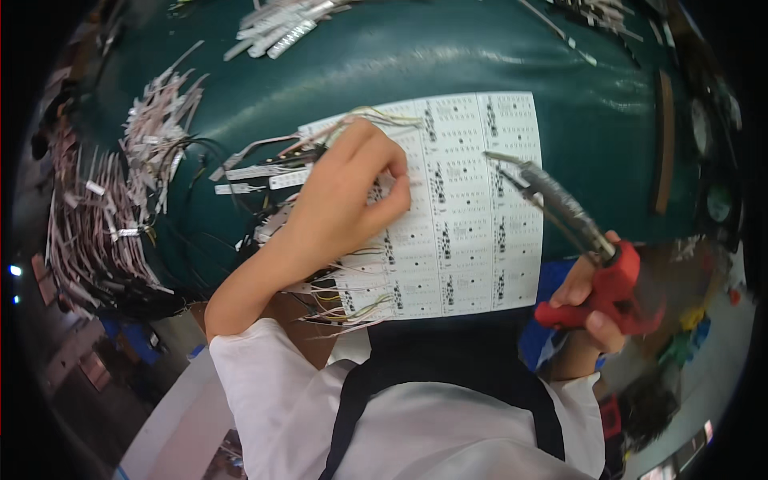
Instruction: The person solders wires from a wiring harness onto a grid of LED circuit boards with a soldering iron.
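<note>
A white circuit board panel, printed with repeated black patterns, lies on the green work surface in front of me. My left hand is over its left part, thumb and forefinger pinched on a thin wire that shows faintly at the fingertips. Several thin coloured wires end on the panel beyond this hand, and more wires lie on its near left corner. My right hand grips the red handle of a soldering gun; its tip is over the panel's upper right part.
Bundles of pale wired strips hang along the left edge, with another heap beyond them. White strips lie at the far side. A brown bar rests at the right of the green surface.
</note>
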Demonstrator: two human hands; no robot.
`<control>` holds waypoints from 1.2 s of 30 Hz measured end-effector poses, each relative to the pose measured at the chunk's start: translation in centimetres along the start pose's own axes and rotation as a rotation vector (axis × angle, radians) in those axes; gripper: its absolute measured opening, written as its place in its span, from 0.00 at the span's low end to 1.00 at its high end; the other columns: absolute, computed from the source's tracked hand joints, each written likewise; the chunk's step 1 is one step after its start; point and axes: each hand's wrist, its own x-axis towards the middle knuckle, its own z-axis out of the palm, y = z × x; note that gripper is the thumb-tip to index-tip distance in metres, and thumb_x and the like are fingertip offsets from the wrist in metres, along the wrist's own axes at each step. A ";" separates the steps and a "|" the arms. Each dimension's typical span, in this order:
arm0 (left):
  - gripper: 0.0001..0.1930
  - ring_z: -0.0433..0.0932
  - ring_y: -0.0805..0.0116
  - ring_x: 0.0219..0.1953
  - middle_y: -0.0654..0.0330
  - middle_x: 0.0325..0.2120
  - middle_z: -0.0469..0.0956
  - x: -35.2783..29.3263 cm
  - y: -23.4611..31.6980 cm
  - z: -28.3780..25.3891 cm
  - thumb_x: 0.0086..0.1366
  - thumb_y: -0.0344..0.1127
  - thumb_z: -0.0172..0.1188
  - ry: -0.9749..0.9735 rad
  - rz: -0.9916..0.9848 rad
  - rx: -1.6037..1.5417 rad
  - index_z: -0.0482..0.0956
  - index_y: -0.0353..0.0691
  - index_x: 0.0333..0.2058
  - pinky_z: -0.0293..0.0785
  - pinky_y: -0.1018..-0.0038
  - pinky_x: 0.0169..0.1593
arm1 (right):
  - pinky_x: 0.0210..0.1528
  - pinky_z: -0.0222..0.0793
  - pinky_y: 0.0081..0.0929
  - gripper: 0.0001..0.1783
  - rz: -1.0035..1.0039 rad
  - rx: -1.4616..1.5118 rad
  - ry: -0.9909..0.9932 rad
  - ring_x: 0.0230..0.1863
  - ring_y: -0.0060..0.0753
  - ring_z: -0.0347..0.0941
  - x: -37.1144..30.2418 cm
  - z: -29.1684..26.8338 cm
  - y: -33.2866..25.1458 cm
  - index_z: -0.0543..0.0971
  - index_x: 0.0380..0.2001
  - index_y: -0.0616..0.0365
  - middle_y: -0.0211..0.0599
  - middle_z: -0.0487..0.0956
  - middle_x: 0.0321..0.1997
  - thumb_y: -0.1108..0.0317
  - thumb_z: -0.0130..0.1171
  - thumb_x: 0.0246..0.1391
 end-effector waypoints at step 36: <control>0.07 0.67 0.75 0.24 0.63 0.25 0.68 1.2 -1.1 1.5 0.47 0.21 0.61 0.095 0.059 -0.022 0.72 0.36 0.25 0.64 0.81 0.26 | 0.44 0.73 0.30 0.30 0.039 -0.683 -0.263 0.30 0.36 0.79 -2.9 2.9 2.0 0.65 0.53 0.78 0.37 0.81 0.29 0.71 0.58 0.49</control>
